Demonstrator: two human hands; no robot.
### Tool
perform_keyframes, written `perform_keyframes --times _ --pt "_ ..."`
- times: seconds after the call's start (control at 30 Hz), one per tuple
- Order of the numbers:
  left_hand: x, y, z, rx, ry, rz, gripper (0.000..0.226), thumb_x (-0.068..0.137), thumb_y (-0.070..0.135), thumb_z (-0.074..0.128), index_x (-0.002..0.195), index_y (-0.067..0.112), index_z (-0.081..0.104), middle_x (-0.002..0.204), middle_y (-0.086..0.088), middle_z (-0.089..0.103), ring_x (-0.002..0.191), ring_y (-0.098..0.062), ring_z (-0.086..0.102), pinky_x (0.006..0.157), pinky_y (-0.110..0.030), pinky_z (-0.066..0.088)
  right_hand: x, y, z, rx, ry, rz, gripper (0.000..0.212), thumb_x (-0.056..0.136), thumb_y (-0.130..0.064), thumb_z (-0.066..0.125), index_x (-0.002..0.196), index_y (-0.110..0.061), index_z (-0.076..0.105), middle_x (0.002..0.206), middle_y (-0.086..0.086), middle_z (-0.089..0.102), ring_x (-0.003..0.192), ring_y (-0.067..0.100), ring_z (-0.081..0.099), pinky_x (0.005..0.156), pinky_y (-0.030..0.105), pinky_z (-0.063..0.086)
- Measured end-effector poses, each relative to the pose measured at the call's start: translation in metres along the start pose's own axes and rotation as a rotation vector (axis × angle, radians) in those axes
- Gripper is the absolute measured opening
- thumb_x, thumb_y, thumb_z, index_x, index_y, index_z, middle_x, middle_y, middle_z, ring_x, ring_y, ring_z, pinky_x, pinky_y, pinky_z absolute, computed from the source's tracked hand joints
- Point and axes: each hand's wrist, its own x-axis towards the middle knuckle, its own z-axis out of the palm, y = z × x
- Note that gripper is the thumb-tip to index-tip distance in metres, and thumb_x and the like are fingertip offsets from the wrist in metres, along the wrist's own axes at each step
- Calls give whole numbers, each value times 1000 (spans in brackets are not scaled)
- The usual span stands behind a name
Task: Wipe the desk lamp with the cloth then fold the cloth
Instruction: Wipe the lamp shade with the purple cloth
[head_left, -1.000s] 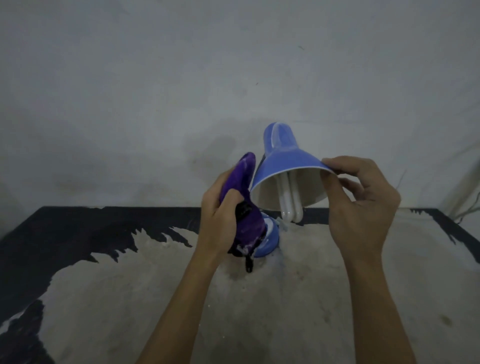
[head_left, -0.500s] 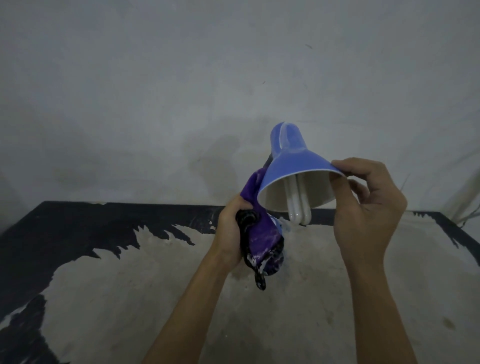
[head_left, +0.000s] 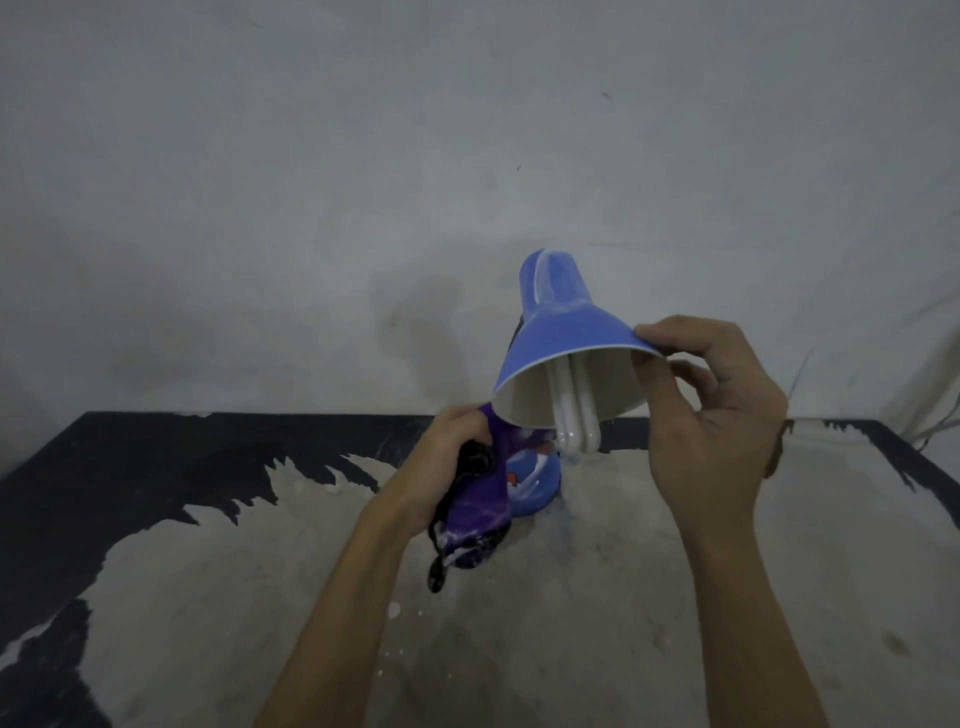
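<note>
A blue desk lamp (head_left: 563, 332) is seen standing on the bench (head_left: 597, 597) close to the grey wall (head_left: 363, 156), its shade tilted so that the pale inside and the white tube bulb (head_left: 574, 410) are turned toward the camera. The rim of the shade is pinched on its right side by the right hand (head_left: 711, 415): the thumb is laid inside the rim and the forefinger over the blue outside, while the other fingers are curled loosely behind. The lamp's round blue base (head_left: 535, 483) is set on the bench below the shade and is partly hidden.

A purple and black cloth (head_left: 475, 509) is bunched in the left hand (head_left: 441, 467), whose fingers are clamped round it. The cloth is held just left of the base and under the lower left edge of the shade; whether it touches the base or the stem cannot be told. A dark tail of the cloth is left hanging down toward the bench.

The bench top is worn to a pale, dusty colour in the middle, and black paint is kept along its left and far edges.
</note>
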Motion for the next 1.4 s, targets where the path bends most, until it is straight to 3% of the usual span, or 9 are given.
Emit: perform_keyframes --times 0.27,0.33,0.43,0.57,0.73,0.97,1.2,1.33,1.4 --pt "0 22 -11 -60 131 277 33 82 14 48 83 27 79 73 -6 71 63 -5 64 55 -18 47 1 2 0 5 4 2 21 92 6 66 104 -12 68 102 -5 67 97 12 65 79 22 52" --pt "0 23 -3 -131 85 341 44 86 9 44 100 29 81 98 -5 79 81 -4 71 64 -15 51 1 2 0 2 5 -2 21 93 5 66 104 -12 68 102 -8 66 97 10 65 79 20 51" --pt "-2 20 10 -139 -9 380 46 84 11 44 107 29 79 97 5 78 81 -7 70 66 -18 52 1 3 1 -1 19 8 21 93 5 65 104 -12 68 101 -8 66 97 10 65 79 19 51" --pt "-4 9 13 -177 -31 206 28 71 31 55 85 31 78 79 6 73 71 -10 67 75 -34 51 1 4 0 11 42 31 23 91 8 65 101 -12 69 100 -5 67 95 11 65 78 19 49" --pt "-5 9 1 -3 22 -14 8 53 38 62 56 30 63 64 1 59 60 -13 56 56 -28 43 0 2 1 9 21 21 19 92 5 65 103 -11 69 100 -6 67 96 11 65 79 19 50" --pt "-13 13 -32 -57 191 -124 9 72 15 59 78 13 67 76 -9 67 57 -16 67 57 -30 50 2 2 -1 10 0 17 21 91 6 65 103 -10 69 101 -1 67 96 14 66 79 21 51" --pt "-25 43 -31 -87 153 219 19 62 22 59 70 21 77 71 0 72 64 -15 65 57 -21 49 2 4 -1 2 -2 -8 22 91 7 66 104 -10 69 101 -2 67 97 15 66 79 21 52" --pt "-29 53 -23 147 137 561 34 74 19 53 99 26 75 88 10 68 76 -7 60 67 -17 46 1 4 -1 -11 -8 -16 20 91 7 66 104 -8 70 101 -2 67 96 12 66 79 19 52" --pt "-31 55 -16 360 105 669 51 81 10 48 126 22 67 120 11 67 107 -7 63 84 -15 48 2 3 -1 -6 -5 -10 23 91 10 65 104 -8 70 100 -1 67 96 12 65 78 19 52"
